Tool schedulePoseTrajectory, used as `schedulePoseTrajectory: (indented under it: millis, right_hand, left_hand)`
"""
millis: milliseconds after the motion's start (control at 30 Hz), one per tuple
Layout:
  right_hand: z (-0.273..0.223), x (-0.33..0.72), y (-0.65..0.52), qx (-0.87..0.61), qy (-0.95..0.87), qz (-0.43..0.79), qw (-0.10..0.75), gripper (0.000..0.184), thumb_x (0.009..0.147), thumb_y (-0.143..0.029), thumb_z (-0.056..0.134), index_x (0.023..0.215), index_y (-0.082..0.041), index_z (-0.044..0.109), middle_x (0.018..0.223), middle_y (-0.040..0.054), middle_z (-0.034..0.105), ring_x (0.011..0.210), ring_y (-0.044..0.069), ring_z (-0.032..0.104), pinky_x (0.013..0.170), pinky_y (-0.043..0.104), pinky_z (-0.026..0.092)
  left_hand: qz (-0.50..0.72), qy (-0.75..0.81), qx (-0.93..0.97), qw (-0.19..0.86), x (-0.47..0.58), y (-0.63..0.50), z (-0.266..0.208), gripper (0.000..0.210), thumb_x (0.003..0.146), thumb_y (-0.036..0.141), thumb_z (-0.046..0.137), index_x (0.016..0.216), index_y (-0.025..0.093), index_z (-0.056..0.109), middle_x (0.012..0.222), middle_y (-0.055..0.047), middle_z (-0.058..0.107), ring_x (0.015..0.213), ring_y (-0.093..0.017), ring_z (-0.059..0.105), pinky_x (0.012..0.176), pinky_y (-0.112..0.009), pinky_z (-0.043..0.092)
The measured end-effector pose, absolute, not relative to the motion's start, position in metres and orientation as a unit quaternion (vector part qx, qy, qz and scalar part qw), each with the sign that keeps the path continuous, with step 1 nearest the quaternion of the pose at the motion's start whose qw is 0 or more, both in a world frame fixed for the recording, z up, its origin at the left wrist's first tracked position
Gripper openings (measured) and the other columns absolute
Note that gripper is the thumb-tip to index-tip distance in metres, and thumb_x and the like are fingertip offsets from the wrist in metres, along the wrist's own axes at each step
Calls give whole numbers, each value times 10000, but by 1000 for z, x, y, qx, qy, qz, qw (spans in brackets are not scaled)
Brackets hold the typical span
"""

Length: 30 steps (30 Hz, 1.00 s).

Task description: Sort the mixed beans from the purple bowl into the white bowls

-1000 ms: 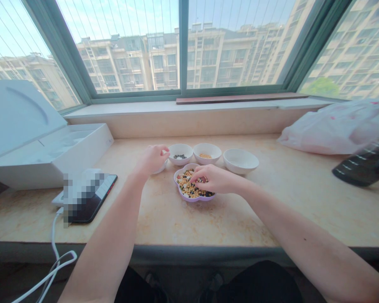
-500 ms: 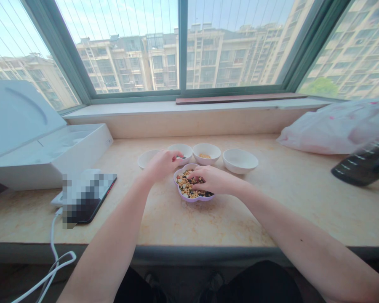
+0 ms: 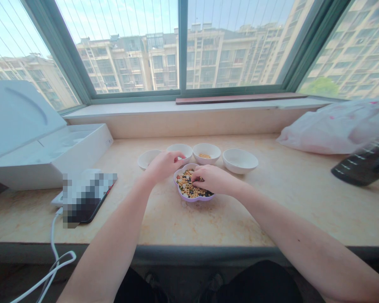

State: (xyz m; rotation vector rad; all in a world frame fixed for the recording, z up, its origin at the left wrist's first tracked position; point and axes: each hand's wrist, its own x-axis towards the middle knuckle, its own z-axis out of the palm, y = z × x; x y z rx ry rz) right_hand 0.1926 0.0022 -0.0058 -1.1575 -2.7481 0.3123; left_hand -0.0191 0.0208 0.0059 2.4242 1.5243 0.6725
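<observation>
A purple-rimmed, scalloped dish (image 3: 189,198) holds mixed yellow, black and pale beans (image 3: 189,187). My right hand (image 3: 213,179) reaches over it from the right, thumb and fingers drawn together among the beans; whatever is between the fingertips is too small to name. At the second white bowl from the left (image 3: 185,148), my left hand (image 3: 166,164) hangs over the near rim with fingers curled together, and what they hold is hidden. Part of the leftmost white bowl (image 3: 144,160) is covered by this hand. Yellow beans lie in the third white bowl (image 3: 206,149). Farthest right stands another white bowl (image 3: 240,162).
At the left are an open white box (image 3: 82,151), a partly blurred phone (image 3: 97,210) and a white cable (image 3: 53,240). On the right lie a plastic bag (image 3: 331,128) and a dark bottle with marks (image 3: 356,166). Windows rise behind the ledge (image 3: 139,110).
My right thumb and fingers have drawn closer together over the beans. The left hand has shifted very slightly at the second bowl. The bowls and dish stay almost in place.
</observation>
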Motion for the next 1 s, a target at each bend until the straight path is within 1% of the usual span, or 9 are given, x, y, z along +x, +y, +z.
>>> schedulePoseTrajectory:
  millis: [100, 233, 433, 533, 733, 900, 1000]
  right_hand:
    - [-6, 193, 2, -387, -915, 89, 69, 213, 907, -221, 560, 803, -201, 745, 917, 92, 728, 773, 228, 645, 656, 344, 421]
    - [-6, 196, 3, -369, -923, 83, 69, 222, 898, -176, 526, 864, -194, 745, 972, 82, 716, 840, 221, 648, 697, 329, 428]
    - [-5, 194, 2, -367, -925, 83, 54, 173, 898, -272, 579, 866, -192, 730, 962, 72, 685, 783, 195, 626, 647, 301, 405]
    - [-5, 192, 2, -374, -922, 86, 55, 167, 902, -263, 590, 856, -191, 734, 976, 71, 687, 796, 195, 631, 664, 304, 414]
    - [-7, 188, 4, -392, -914, 83, 59, 217, 914, -262, 589, 763, -196, 730, 969, 84, 705, 807, 215, 644, 674, 324, 442]
    - [-8, 186, 3, -390, -917, 63, 56, 236, 938, -227, 527, 834, -176, 733, 1018, 99, 710, 853, 225, 659, 695, 327, 459]
    - [-7, 186, 3, -387, -919, 59, 53, 270, 955, -228, 500, 846, -179, 742, 1028, 98, 715, 860, 228, 668, 708, 329, 471]
  left_hand:
    - [228, 512, 822, 96, -19, 21, 6, 296, 942, 412, 547, 1052, 232, 756, 788, -28, 732, 717, -180, 649, 656, -278, 426]
    - [230, 508, 824, 96, -18, 20, 6, 294, 945, 402, 542, 1047, 229, 756, 790, -30, 733, 709, -177, 646, 659, -276, 430]
    - [222, 509, 825, 101, -19, 20, 6, 295, 949, 414, 537, 1057, 243, 752, 802, -24, 733, 704, -173, 640, 652, -274, 422]
    - [222, 510, 824, 104, -19, 21, 5, 315, 950, 439, 531, 1058, 242, 751, 784, -23, 728, 703, -174, 639, 649, -273, 421]
    - [225, 504, 827, 110, -17, 19, 6, 370, 957, 483, 498, 1064, 236, 751, 749, -18, 715, 682, -171, 629, 621, -267, 405]
    - [224, 505, 827, 106, -17, 19, 5, 342, 947, 445, 510, 1058, 235, 755, 747, -17, 718, 682, -170, 627, 599, -256, 393]
    - [222, 509, 824, 113, -17, 19, 5, 351, 947, 459, 510, 1061, 235, 754, 753, -19, 720, 681, -169, 625, 598, -253, 398]
